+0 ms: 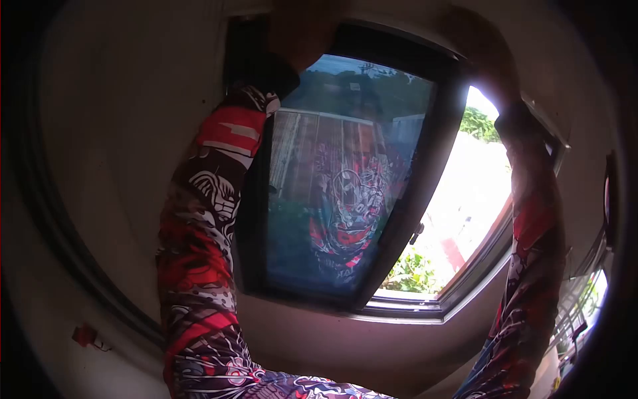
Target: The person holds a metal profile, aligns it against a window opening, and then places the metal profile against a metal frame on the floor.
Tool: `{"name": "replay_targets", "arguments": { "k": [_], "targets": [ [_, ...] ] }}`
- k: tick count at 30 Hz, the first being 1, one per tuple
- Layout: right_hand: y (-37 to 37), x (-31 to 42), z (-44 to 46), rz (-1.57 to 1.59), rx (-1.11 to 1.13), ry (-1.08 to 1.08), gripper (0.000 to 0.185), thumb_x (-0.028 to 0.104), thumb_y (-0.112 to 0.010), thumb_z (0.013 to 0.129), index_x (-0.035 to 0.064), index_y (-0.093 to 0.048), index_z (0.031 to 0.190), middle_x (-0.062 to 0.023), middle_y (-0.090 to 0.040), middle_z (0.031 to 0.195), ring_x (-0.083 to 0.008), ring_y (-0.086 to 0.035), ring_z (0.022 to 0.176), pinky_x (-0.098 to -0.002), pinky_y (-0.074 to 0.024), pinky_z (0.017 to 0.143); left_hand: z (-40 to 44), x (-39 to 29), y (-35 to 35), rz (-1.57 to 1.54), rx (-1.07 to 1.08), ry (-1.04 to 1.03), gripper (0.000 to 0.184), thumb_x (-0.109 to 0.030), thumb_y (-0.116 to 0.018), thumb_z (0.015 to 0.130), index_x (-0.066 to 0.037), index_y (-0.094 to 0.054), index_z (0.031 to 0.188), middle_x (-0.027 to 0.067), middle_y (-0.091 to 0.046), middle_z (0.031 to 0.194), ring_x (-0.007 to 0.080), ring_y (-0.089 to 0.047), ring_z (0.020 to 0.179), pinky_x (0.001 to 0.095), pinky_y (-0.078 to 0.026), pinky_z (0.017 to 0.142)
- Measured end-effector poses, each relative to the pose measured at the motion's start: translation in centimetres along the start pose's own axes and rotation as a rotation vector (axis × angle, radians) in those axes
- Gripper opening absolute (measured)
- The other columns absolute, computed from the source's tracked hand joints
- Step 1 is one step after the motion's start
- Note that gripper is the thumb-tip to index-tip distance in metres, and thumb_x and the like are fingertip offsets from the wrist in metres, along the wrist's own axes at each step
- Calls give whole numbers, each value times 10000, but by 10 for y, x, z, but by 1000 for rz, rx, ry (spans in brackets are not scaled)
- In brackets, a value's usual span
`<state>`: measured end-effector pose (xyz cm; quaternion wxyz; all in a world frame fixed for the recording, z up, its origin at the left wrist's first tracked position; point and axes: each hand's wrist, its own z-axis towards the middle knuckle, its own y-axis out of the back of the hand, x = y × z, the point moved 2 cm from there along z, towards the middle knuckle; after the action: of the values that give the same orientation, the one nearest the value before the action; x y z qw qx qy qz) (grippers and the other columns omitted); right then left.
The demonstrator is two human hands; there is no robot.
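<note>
A dark-framed window sash with reflective glass stands swung inward in front of me. Both my arms reach up in patterned red, black and white sleeves. My left hand is at the sash's top left part, in deep shadow at the upper image edge, its fingers hidden. Close to the sash's upper right corner is my right hand, also too dark to make out its fingers. Whether either hand grips the frame cannot be seen. A small dark window handle juts from the sash's right edge.
Right of the sash, the bright opening shows plants outside, above the window sill. Pale wall surrounds the window. A red object is on the wall at lower left. A rack-like item stands at far right.
</note>
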<state>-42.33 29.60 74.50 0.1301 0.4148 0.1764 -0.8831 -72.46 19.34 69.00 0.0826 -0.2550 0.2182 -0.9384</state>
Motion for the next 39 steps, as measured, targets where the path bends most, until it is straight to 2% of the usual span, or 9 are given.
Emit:
{"name": "replay_targets", "arguments": {
  "k": [8,13,15,18,19,22,25,28,39],
  "targets": [
    [29,24,34,43,110,-62,614,109,-618,846,123,-454,1437,-127,-433,1483,-318,-413,1368,-447,-386,1108,-3,19,2,-42,-55,-24,198,-153,-588,837,-173,-632,1029,31,-507,918,236,-522,911,448,-396,764],
    [52,57,70,159,246,-112,664,137,-619,837,116,-409,1467,-145,-387,1513,-325,-375,1394,-458,-359,1127,-16,24,14,33,-57,78,282,-162,-594,844,-151,-626,1124,60,-531,1001,252,-528,1000,529,-390,880],
    [49,55,77,300,255,-146,685,149,-620,834,113,-392,1479,-153,-369,1525,-328,-360,1405,-462,-348,1134,-20,20,17,28,-127,125,347,-174,-610,836,-121,-608,1179,99,-551,1136,279,-519,1125,595,-347,988],
    [6,13,51,798,231,-261,598,115,-549,933,89,-358,1499,-113,-365,1546,-270,-342,1430,-427,-336,1156,-39,0,38,-83,-184,149,357,-163,-614,829,-106,-611,1182,118,-549,1197,285,-504,1186,605,-319,1013],
    [-7,-2,44,962,220,-301,569,104,-526,966,82,-346,1506,-100,-364,1552,-250,-336,1439,-415,-332,1163,-48,-4,42,-86,-102,146,402,-134,-585,889,-108,-537,1288,127,-560,1227,280,-525,1201,601,-372,1005],
    [-27,-20,37,686,187,-199,548,105,-528,987,98,-359,1508,-83,-371,1556,-240,-339,1443,-406,-318,1174,-79,-21,42,-232,-288,144,229,-121,-651,787,-141,-646,1015,46,-627,997,260,-602,960,401,-468,785],
    [-28,-19,36,233,121,-60,564,93,-566,960,134,-398,1497,-75,-382,1552,-254,-351,1437,-403,-314,1174,-117,-55,64,-500,-108,298,206,-90,-710,740,-131,-639,929,44,-625,909,229,-609,841,382,-467,716],
    [-13,-7,46,165,147,8,510,66,-544,976,117,-428,1470,-107,-410,1523,-287,-378,1417,-427,-362,1152,-157,-95,93,-742,-157,427,279,-32,-773,726,-95,-657,972,51,-642,834,227,-605,679,352,-465,574],
    [8,18,62,-264,196,119,640,128,-637,927,212,-385,1510,-78,-400,1536,-300,-398,1393,-436,-387,1127,-269,-253,188,-1245,283,1056,262,-14,-774,760,-82,-665,988,72,-669,824,247,-638,697,354,-502,609]
  ]
}}
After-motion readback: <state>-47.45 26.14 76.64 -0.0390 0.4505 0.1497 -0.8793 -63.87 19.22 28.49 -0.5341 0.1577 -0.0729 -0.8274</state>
